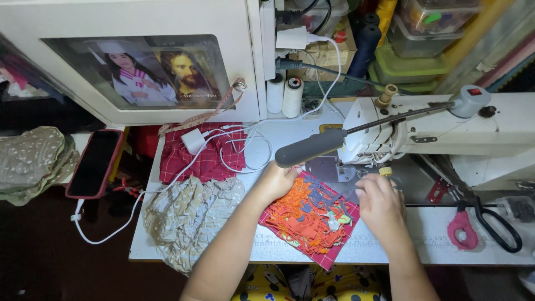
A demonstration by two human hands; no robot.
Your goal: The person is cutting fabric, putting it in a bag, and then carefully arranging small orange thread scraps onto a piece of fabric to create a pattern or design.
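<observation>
- Resting on the patchwork, the left hand lies with its fingers curled together over the far left edge of the cloth; they press on it, and I cannot tell whether they pinch it.
- Right hand sits on the right edge of the same patchwork, fingers bent and close together near the needle area; whether they clamp the cloth is hidden by the back of the hand.
- Patchwork is a red checked piece covered with orange, grey and yellow scraps, lying flat on the table between the two hands, its far corner just under the left fingertips.
- Just beyond both sets of fingers stands the white sewing machine, with a grey lamp reaching out above the left fingers.
- Left of the left hand lies a crumpled beige fabric, and beyond it a red checked cloth with a white charger and cable on top.
- Well to the left of that, a phone in a red case lies off the table.
- Right of the right hand, scissors with black handles lie beside a pink tool.
- Two thread spools stand beyond the left fingers, against the cabinet.
</observation>
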